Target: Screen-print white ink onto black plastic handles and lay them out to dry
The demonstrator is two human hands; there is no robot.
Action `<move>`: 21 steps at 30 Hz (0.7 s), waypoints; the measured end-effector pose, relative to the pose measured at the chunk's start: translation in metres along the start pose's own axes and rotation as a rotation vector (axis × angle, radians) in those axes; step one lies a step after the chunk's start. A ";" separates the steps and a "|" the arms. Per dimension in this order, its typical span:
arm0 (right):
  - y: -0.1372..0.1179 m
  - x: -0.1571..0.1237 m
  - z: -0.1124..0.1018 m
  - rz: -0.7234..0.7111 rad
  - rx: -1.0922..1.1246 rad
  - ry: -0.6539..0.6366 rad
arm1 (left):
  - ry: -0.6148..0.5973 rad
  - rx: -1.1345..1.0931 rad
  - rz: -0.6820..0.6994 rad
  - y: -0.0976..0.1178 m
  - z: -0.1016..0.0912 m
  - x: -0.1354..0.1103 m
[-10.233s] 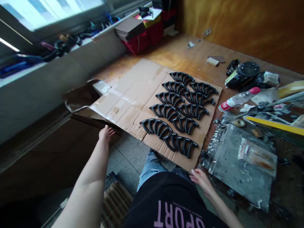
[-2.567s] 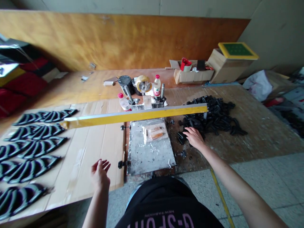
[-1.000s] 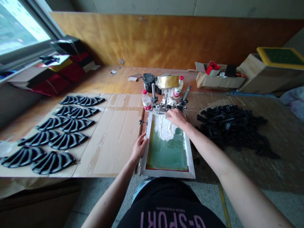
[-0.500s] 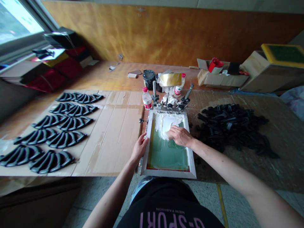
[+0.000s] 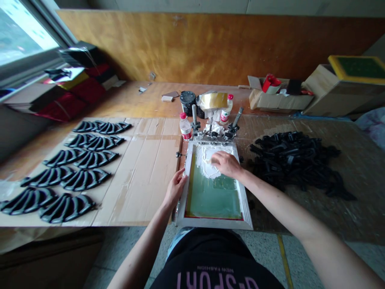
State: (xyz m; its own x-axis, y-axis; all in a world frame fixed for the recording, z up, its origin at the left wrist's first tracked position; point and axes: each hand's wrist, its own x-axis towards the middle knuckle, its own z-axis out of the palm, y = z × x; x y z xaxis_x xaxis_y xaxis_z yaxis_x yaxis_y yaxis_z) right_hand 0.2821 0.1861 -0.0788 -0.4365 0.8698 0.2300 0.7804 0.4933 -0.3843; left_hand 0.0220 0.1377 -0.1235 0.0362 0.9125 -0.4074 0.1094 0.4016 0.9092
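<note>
A screen-printing frame (image 5: 249, 212) with green mesh lies flat on the bench in front of me, hinged to clamps (image 5: 214, 130) at its far end. White ink (image 5: 204, 158) is spread over the far part of the mesh. My left hand (image 5: 175, 189) grips the frame's left rail, fingers curled over it. My right hand (image 5: 226, 165) is closed on the mesh at the edge of the white ink; what it holds is hidden under the fingers.
Black curved plastic parts (image 5: 75, 160) lie in paired rows on cardboard (image 5: 144, 168) to the left. A loose heap of black parts (image 5: 296, 158) is on the right. Bottles (image 5: 185, 126), a black tub (image 5: 188, 102), tape and cardboard boxes (image 5: 279, 100) stand behind the frame.
Ten seconds ago I faced the rows of parts; then the frame was raised, and now it lies down. In the last second my right hand moved toward me, then back toward the ink.
</note>
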 end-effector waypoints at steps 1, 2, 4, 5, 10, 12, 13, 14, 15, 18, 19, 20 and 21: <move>0.007 0.014 -0.005 0.069 -0.004 0.034 | -0.012 -0.018 -0.005 0.007 -0.001 -0.003; 0.016 0.027 -0.011 0.131 -0.014 0.062 | -0.024 -0.038 -0.007 0.016 -0.003 -0.006; 0.039 0.044 -0.024 0.248 -0.044 0.123 | -0.042 -0.067 0.002 0.036 -0.005 -0.012; 0.053 0.046 -0.031 0.304 -0.053 0.169 | -0.039 -0.077 0.015 0.047 -0.006 -0.014; 0.104 -0.004 -0.040 0.620 0.034 0.396 | -0.008 -0.277 0.217 0.111 0.003 -0.004; 0.101 -0.030 -0.023 0.618 0.075 0.326 | 0.001 -0.383 0.310 0.131 0.011 0.008; 0.094 -0.040 -0.011 0.568 0.091 0.273 | 0.011 -0.412 0.333 0.137 0.015 0.014; 0.085 -0.047 0.002 0.501 0.100 0.218 | 0.026 -0.429 0.343 0.140 0.020 0.018; 0.073 -0.051 0.013 0.422 0.094 0.159 | 0.053 -0.445 0.338 0.138 0.024 0.020; 0.030 -0.053 0.037 0.283 -0.028 0.022 | 0.077 -0.484 0.185 0.108 0.042 0.009; 0.014 -0.052 0.041 0.287 -0.070 0.017 | 0.026 -0.470 0.071 0.092 0.050 0.000; -0.003 -0.051 0.043 0.305 -0.095 0.036 | -0.064 -0.438 -0.068 0.076 0.057 -0.010; -0.019 -0.051 0.045 0.305 -0.102 0.061 | -0.162 -0.406 -0.185 0.060 0.064 -0.020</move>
State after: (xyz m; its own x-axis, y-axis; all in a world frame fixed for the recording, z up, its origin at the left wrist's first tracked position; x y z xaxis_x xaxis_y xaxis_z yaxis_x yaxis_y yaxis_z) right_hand 0.2693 0.1322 -0.1231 -0.1508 0.9734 0.1725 0.9133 0.2040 -0.3525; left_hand 0.0918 0.1384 -0.0667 0.2112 0.8121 -0.5440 -0.2676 0.5833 0.7669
